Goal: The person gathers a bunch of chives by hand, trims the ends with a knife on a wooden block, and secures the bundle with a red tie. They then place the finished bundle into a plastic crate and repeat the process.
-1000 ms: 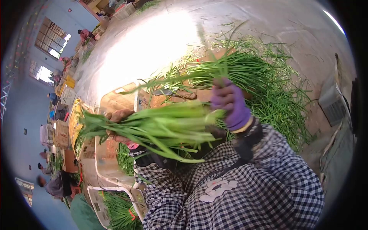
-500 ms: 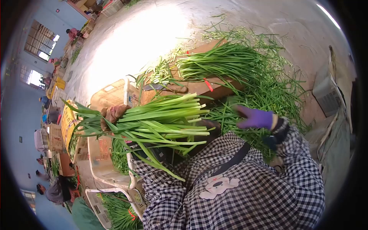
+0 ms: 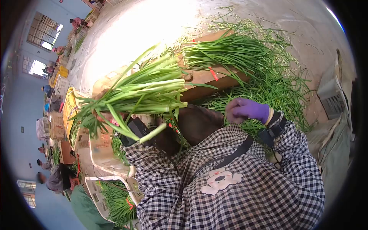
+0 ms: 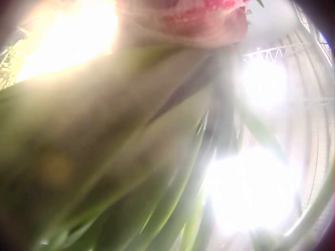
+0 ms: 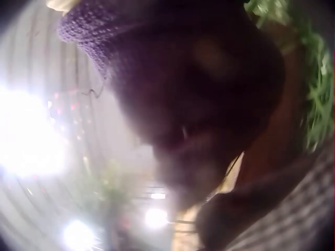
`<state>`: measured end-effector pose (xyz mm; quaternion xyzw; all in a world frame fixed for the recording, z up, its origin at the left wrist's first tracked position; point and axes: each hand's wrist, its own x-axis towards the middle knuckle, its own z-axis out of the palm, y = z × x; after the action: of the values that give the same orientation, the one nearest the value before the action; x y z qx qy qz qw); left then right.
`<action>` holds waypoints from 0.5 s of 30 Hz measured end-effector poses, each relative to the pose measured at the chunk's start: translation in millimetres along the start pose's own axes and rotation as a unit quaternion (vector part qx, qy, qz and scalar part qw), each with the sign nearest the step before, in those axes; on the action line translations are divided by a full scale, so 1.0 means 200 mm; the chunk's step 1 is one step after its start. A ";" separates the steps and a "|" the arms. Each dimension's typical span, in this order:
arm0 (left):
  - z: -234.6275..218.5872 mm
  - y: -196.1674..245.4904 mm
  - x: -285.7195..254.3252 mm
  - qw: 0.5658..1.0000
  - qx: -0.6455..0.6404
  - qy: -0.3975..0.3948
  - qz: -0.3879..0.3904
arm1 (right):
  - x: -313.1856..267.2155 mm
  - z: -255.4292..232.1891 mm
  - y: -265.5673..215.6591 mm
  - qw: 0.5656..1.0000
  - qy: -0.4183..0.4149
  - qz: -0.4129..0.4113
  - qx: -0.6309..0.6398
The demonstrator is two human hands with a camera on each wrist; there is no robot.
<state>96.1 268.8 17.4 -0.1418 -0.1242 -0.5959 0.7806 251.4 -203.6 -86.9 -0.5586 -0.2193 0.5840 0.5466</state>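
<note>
My left hand point(image 3: 111, 121) grips a thick bundle of long green stalks point(image 3: 145, 90) near its leafy end; leaves hide most of the hand. The bundle lies across my front with its pale cut ends pointing right and a little upward. The left wrist view is a blur of green stalks point(image 4: 131, 172) under a pink gloved hand point(image 4: 183, 15). My right hand point(image 3: 243, 110), in a purple glove, hovers over the loose greens near my chest with curled fingers, and I see nothing in it. The right wrist view shows only the blurred purple glove point(image 5: 172, 78).
A wooden board point(image 3: 209, 78) ahead carries a pile of green stalks point(image 3: 230, 53) and a red tie point(image 3: 213, 74). More loose greens point(image 3: 276, 92) cover the floor around it. Plastic crates point(image 3: 101, 147) stand at left, one holding greens point(image 3: 117, 201). A grey crate point(image 3: 330, 97) is at right.
My right hand let go of the bundle, swung out to the right, then drew back with fingers curled. My left hand lifted the bundle and tilted its cut ends upward.
</note>
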 end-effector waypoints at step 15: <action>-0.05 -0.13 0.20 0.887 0.288 0.203 0.299 | 0.16 0.17 -0.08 0.836 -0.143 -0.410 -0.336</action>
<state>80.7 222.9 24.6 0.1828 -0.0812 -0.2883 0.9364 234.6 -158.2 -77.0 -0.4767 -0.6870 0.2702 0.4772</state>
